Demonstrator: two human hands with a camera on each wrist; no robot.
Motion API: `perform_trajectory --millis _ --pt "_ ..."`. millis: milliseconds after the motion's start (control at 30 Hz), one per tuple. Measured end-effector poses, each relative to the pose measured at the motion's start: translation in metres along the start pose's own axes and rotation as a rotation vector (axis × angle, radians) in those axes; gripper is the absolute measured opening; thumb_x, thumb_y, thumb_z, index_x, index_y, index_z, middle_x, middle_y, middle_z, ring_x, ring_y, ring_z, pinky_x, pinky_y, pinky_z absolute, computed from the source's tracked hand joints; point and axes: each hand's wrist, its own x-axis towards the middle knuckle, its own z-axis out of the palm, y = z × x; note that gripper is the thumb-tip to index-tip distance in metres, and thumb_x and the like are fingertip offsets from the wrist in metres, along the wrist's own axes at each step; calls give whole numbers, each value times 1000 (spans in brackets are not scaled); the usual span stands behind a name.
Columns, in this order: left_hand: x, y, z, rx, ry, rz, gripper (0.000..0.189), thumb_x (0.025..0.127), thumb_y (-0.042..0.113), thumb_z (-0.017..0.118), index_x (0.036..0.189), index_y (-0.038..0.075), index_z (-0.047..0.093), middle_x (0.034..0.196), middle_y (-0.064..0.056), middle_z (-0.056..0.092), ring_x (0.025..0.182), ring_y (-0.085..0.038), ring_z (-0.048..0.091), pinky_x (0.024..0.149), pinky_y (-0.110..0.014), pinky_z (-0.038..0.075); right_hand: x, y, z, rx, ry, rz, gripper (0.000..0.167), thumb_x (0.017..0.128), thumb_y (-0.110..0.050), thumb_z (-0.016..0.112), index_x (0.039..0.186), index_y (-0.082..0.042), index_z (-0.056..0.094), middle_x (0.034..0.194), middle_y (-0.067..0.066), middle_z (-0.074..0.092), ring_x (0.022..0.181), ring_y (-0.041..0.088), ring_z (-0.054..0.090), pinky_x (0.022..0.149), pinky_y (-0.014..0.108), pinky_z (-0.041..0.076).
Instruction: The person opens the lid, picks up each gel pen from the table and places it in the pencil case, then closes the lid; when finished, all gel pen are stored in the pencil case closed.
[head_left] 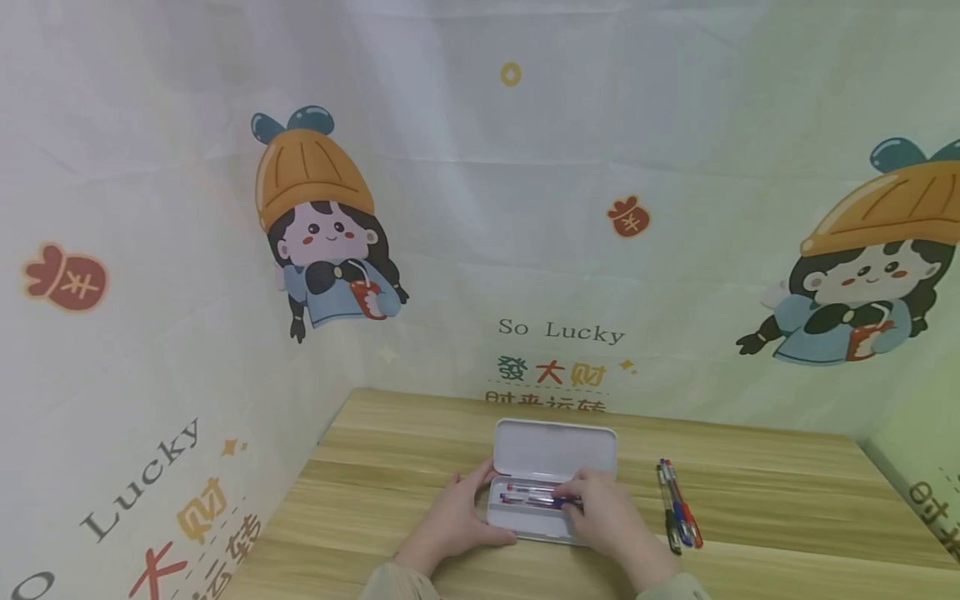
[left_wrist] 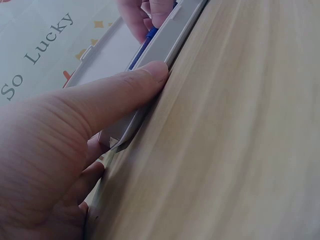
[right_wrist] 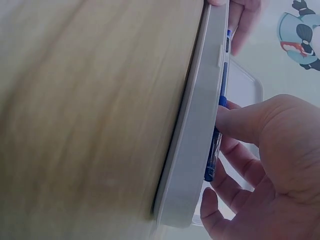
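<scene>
A white pencil case (head_left: 534,522) lies on the table with its lid (head_left: 555,447) swung up at the back. My left hand (head_left: 457,521) grips the case's left end, its thumb (left_wrist: 135,82) along the front wall and the fingers round the far side. Over the right half of the case, my right hand (head_left: 611,510) pinches a blue pen (right_wrist: 214,155) between thumb and fingers. This pen lies lengthwise at the case's opening. Beside it in the case is a clear pen with a red end (head_left: 517,487). My right fingers hide part of the pens in the head view.
To the right of the case, a black pen (head_left: 671,521), a blue pen (head_left: 681,510) and a red pen (head_left: 692,517) lie bunched on the wooden table (head_left: 787,500). A printed cloth (head_left: 450,250) hangs behind the table and along its left side.
</scene>
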Motion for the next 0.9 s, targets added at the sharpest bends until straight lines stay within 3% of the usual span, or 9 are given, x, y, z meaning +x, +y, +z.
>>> perform_trajectory --millis 433,533,700,900 --pt "1 -2 1 19 7 12 129 69 48 102 173 12 35 163 -2 63 159 -63 34 134 -78 23 0 0 0 -16 -14 -30 22 90 -6 82 105 -20 88 96 -4 72 93 18 65 85 45 60" --pt "1 -2 1 25 11 11 128 69 49 103 172 12 36 162 -3 63 159 -61 36 134 -77 24 -1 2 -1 2 -16 -27 22 90 -8 83 108 -19 88 98 -3 73 94 20 67 89 47 61" --pt "1 -1 1 14 9 19 128 69 47 103 172 12 36 162 -4 63 160 -56 40 137 -74 20 -3 9 -4 94 -20 63 16 95 -13 84 110 -18 85 105 -1 76 104 21 71 99 53 63" --pt "1 -2 1 17 10 19 129 69 47 103 172 10 36 162 -4 63 161 -56 37 137 -74 19 -10 24 -14 115 85 126 19 97 -14 81 116 -12 82 106 2 77 103 21 72 95 51 65"
